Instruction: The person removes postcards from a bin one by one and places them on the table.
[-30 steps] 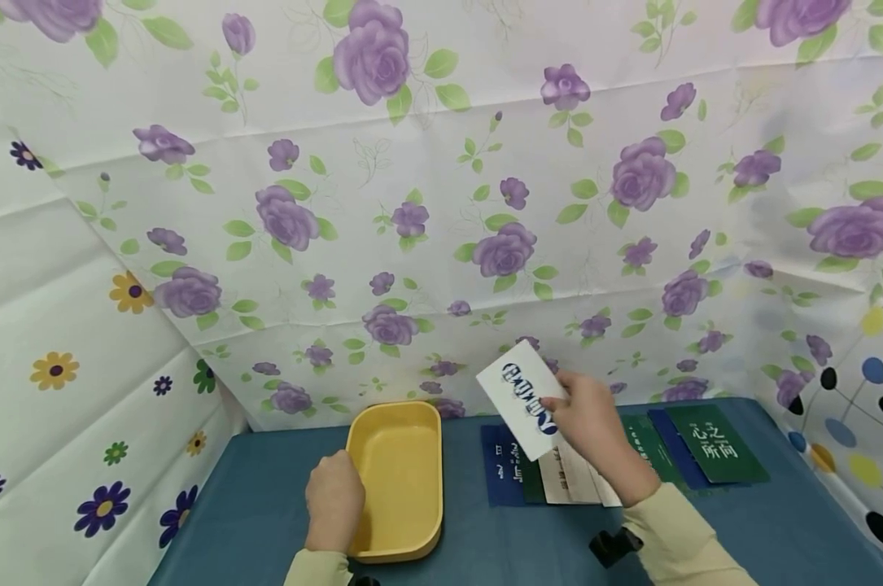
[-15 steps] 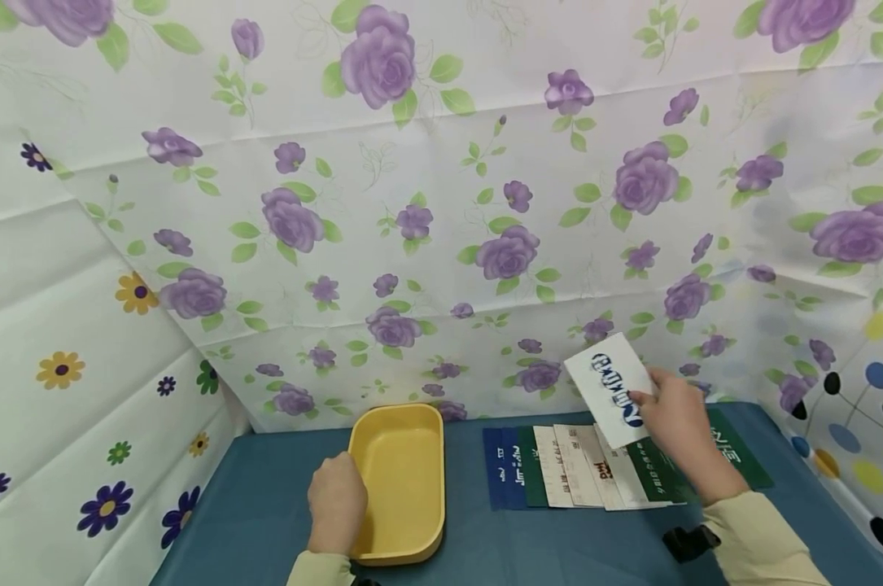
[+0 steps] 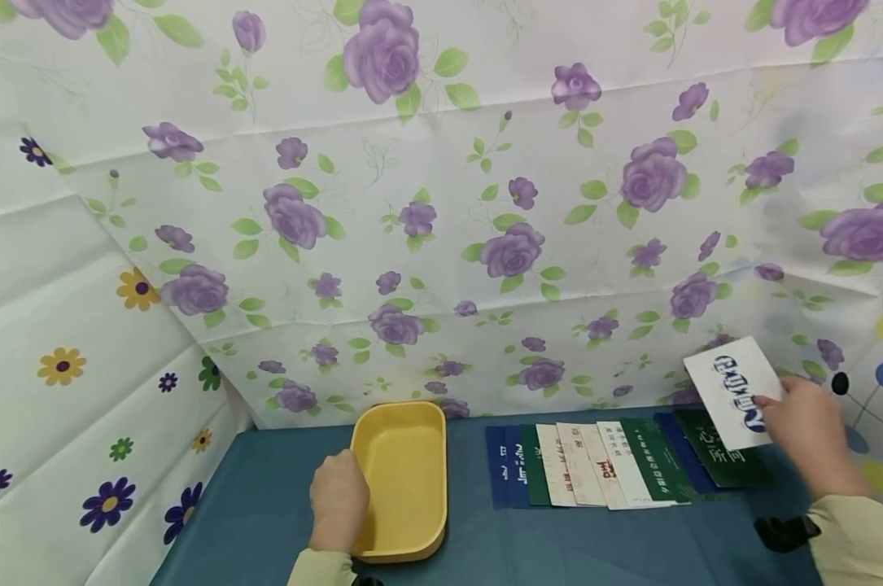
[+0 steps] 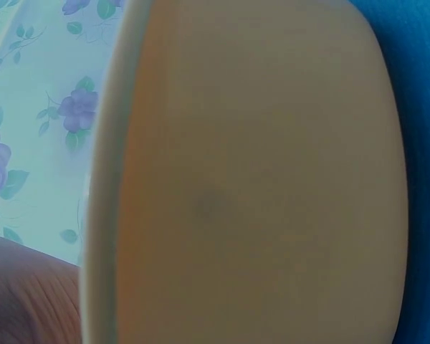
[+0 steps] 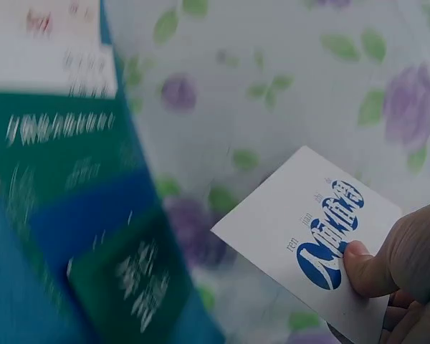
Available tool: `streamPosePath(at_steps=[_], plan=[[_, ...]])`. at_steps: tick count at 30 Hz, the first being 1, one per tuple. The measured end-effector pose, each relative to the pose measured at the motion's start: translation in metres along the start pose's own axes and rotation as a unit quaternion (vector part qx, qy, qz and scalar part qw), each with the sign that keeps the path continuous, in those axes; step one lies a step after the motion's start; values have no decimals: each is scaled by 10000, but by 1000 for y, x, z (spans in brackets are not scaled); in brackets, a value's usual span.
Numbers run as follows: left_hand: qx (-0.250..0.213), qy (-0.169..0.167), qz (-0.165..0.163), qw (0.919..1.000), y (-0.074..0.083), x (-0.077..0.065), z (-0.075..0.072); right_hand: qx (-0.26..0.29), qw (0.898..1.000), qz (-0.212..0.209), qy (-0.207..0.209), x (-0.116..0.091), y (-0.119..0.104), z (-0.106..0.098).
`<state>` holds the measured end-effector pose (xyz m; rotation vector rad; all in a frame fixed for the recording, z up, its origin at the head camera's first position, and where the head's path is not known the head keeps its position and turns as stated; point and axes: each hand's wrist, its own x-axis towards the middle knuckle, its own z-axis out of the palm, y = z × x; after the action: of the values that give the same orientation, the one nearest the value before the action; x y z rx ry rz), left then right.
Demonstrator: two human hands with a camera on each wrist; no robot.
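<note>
A white card [image 3: 730, 391] with blue printed characters is pinched between the thumb and fingers of my right hand [image 3: 807, 427], held up over the right end of the table. In the right wrist view the card's [image 5: 301, 222] print faces the camera, with the thumb pressed flat on it. My left hand [image 3: 338, 498] grips the left rim of a yellow rectangular tray [image 3: 403, 480], its fingers curled over the edge. The tray's outer wall [image 4: 265, 172] fills most of the left wrist view. Below and left of the held card lies a dark green card [image 3: 730, 464], partly covered by it.
An overlapping row of cards runs along the table [image 3: 558, 545]: blue ones [image 3: 507, 476] at the left, cream ones [image 3: 576, 476] mid-row, then a white one [image 3: 620, 472] and a green one [image 3: 657, 468]. Floral sheeting [image 3: 448, 244] walls in the back and sides.
My right hand has carried the white card rightward across the row, uncovering the middle cards and now overlapping the dark green one at the right end. The left hand stays on the tray.
</note>
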<state>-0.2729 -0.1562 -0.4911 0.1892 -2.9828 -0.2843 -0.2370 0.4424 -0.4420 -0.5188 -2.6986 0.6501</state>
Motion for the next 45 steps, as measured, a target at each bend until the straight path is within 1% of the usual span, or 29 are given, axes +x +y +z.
streamPosePath(at_steps=[2,5,9,11,12,13,17,19,21,23,24,26,30,33,38,40,45], plan=[[20,9,-4,10000,0,0,-1,-258,9996,-2,-107,2,16,-1],[31,31,-13,10000,0,1,-3,-596,9975,85,-374,3,33,3],[21,-19,-28,10000,-1,1,-3,-711,9940,317,-763,3,49,15],[12,-42,-24,10000,-2,1,-3,-665,9929,383,-905,3,56,22],[3,-36,-27,10000,-3,1,-2,-635,9931,375,-908,4,59,27],[6,-30,-28,10000,-4,1,-2,-604,9934,368,-902,4,62,31],[-24,76,-17,10000,-8,-1,0,-519,9963,148,-670,6,71,48],[-44,117,-9,9999,-9,-2,0,-558,9968,105,-555,7,75,56],[-62,117,3,9999,-9,-2,0,-582,9968,157,-529,8,78,61],[-54,61,-4,10000,-9,-3,-1,-618,9967,206,-492,8,82,66],[-40,23,-4,10000,-9,-3,-2,-616,9969,163,-451,7,84,68],[-21,-54,-16,10000,-8,-3,-3,-610,9974,39,-368,6,88,71],[-6,-204,-50,9998,-7,-4,-4,-594,9977,-313,-24,-1,94,76],[-5,-258,-87,9996,-6,-4,-4,-685,9971,-285,162,-5,93,81],[-76,-153,-82,9998,-8,-5,-3,-979,9938,-359,377,-9,90,87],[-137,-131,-77,9998,-9,-5,-4,-1048,9931,-357,396,-10,91,90],[-375,-293,-191,9987,-15,-3,-6,-1141,9932,-119,216,-10,88,95]])
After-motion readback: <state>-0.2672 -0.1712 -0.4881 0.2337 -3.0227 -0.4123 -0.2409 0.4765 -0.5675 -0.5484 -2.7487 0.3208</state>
